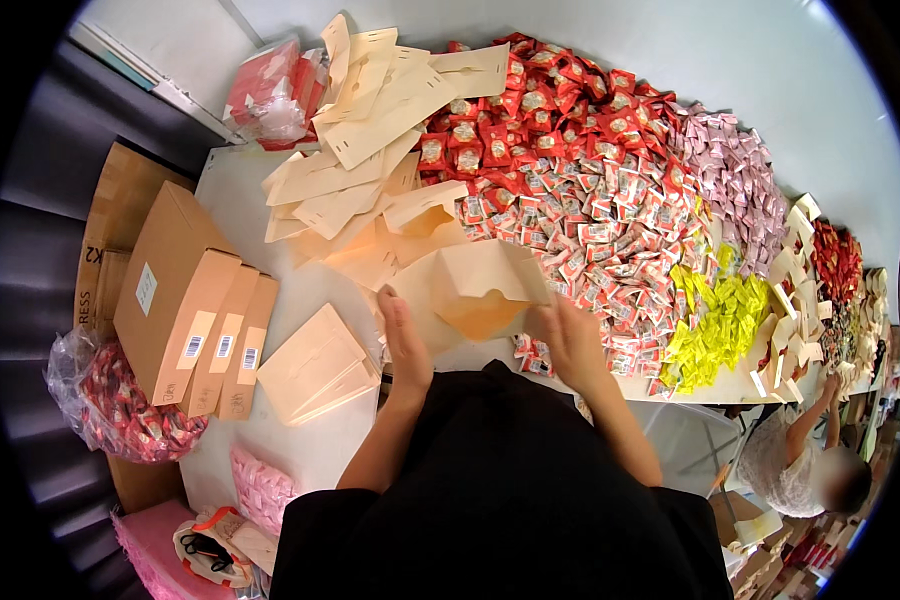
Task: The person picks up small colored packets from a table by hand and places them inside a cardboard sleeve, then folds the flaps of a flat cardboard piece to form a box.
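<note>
Between my two hands is a cream paper box [487, 292], partly unfolded, its flap bent up over a tan opening. My left hand [409, 334] presses flat along its left edge. Around its right end my right hand [568, 334] is closed, slightly blurred. Just beyond lie more cream paper boxes [382, 169], some flat and some opened, in a loose heap. A small stack of flat cream boxes [319, 367] rests left of my left hand. Past the held box spread heaps of red-wrapped packets [540, 105], small red-and-white packets [607, 232], yellow packets [720, 322] and pink packets [735, 172].
Brown cardboard cartons [195, 300] stand at the left, beside a clear bag of red packets [142, 405]. A plastic-wrapped red bundle [274, 90] sits at the back left. Another person [795, 457] works at the far right, near a clear plastic bin [690, 442].
</note>
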`<state>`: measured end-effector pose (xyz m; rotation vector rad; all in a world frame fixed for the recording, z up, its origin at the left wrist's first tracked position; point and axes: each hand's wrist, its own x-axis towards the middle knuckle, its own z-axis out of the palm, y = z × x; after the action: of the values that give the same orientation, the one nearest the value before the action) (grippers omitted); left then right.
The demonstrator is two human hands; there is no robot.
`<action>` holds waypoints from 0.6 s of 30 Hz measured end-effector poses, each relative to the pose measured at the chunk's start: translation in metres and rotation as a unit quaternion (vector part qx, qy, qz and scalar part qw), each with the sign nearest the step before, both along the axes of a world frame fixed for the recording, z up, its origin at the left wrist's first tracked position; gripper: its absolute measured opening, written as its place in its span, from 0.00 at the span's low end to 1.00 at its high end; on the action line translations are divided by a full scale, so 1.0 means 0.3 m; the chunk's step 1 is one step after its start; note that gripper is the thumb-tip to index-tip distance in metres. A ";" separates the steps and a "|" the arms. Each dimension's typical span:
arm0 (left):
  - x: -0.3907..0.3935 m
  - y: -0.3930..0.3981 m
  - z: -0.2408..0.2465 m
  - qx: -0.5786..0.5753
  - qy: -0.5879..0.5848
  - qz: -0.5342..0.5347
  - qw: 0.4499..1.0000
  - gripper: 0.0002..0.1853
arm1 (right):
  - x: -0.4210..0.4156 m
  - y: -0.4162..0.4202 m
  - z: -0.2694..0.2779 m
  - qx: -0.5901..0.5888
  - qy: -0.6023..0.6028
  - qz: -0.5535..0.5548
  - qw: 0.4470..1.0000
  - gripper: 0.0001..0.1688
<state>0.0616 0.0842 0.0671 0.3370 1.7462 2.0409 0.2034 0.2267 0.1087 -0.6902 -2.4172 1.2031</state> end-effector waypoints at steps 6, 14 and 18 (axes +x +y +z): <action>0.087 0.066 0.053 0.134 -0.201 -0.125 0.962 0.23 | -0.041 -0.079 -0.030 0.169 -0.020 -0.021 0.985 0.18; 0.070 0.068 -0.039 0.028 -0.150 -0.170 0.974 0.28 | -0.077 -0.112 -0.082 0.302 -0.046 -0.035 0.952 0.19; 0.004 0.034 0.052 0.081 -0.303 -0.199 0.928 0.34 | -0.035 -0.010 -0.076 0.226 -0.106 -0.045 0.967 0.14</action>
<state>0.0629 0.0944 0.0826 0.0772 1.0404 1.7408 0.1929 0.2237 0.0858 -0.8009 -2.6630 0.5276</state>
